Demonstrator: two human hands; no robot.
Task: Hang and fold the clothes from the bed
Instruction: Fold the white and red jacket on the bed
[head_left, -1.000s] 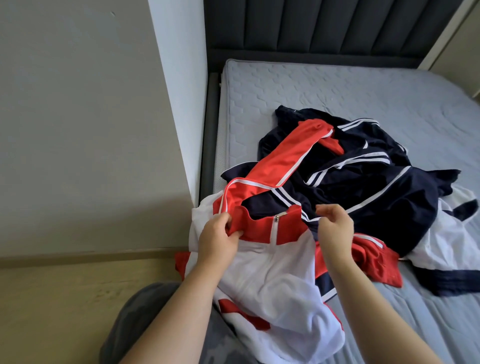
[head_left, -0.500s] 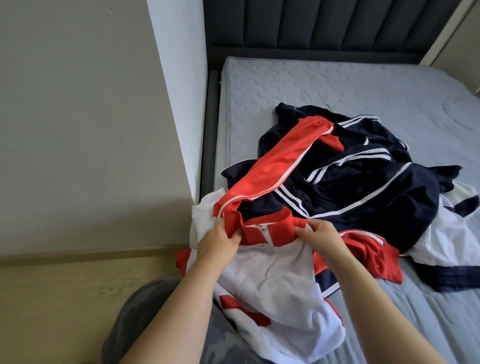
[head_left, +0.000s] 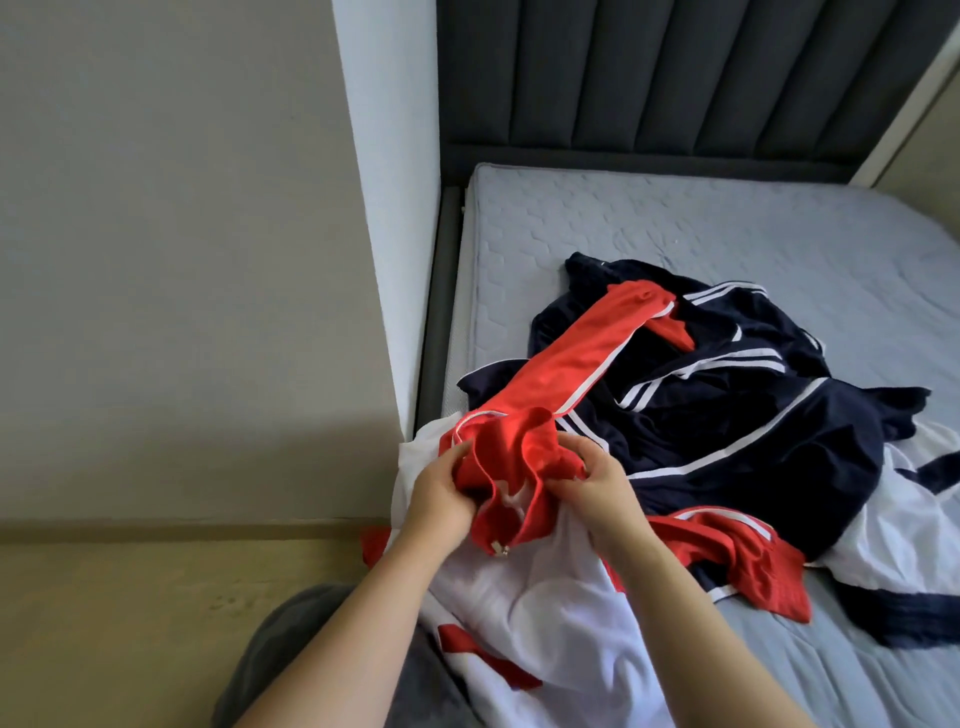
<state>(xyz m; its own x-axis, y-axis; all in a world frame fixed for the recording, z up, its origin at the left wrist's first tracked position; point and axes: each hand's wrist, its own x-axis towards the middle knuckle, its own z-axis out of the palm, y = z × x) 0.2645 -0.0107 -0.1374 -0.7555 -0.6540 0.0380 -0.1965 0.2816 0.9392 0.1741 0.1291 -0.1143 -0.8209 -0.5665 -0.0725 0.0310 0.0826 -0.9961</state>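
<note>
A red and white zip jacket (head_left: 545, 597) lies at the near left edge of the bed, its white body hanging toward me. My left hand (head_left: 441, 493) grips the bunched red collar (head_left: 514, 452) from the left. My right hand (head_left: 597, 488) pinches the same collar from the right, hands close together. A metal zip pull (head_left: 501, 549) dangles below the collar. One red sleeve (head_left: 587, 348) stretches away over a pile of navy clothes with white stripes (head_left: 727, 410).
The grey mattress (head_left: 675, 234) spreads behind and right of the pile, ending at a dark padded headboard (head_left: 649, 78). A white wall corner (head_left: 384, 208) stands just left of the bed. More white and navy cloth (head_left: 909, 525) lies at the right. Beige floor (head_left: 156, 623) is at lower left.
My hands have drawn together, bunching the red collar between them. The zip pull now hangs below the collar instead of sitting flat on the jacket front.
</note>
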